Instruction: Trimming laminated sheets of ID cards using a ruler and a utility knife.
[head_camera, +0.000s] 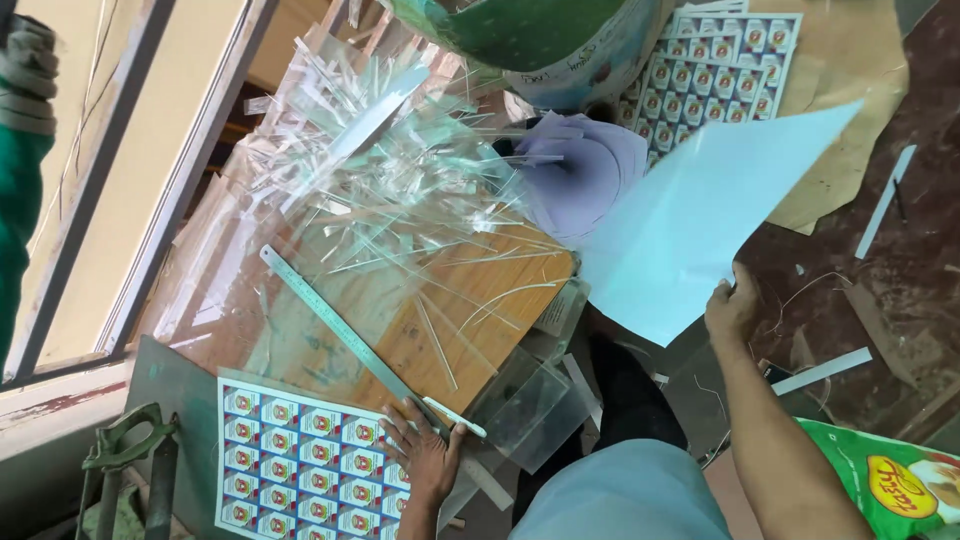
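my left hand (425, 450) lies spread and flat at the near end of the metal ruler (335, 325), touching a small white knife (455, 417) beside the printed label sheet (300, 465) on the wooden board (440, 340). my right hand (733, 305) pinches the near edge of a pale blue sheet (690, 225), held up and tilted clear of the floor. i'd judge a firm press on the ruler and a light grip on the sheet work best. beyond, clear plastic strips (385, 175) lie heaped on the board; whatever sits under that heap is hidden, and the green drum (560, 45) is cut off at the top
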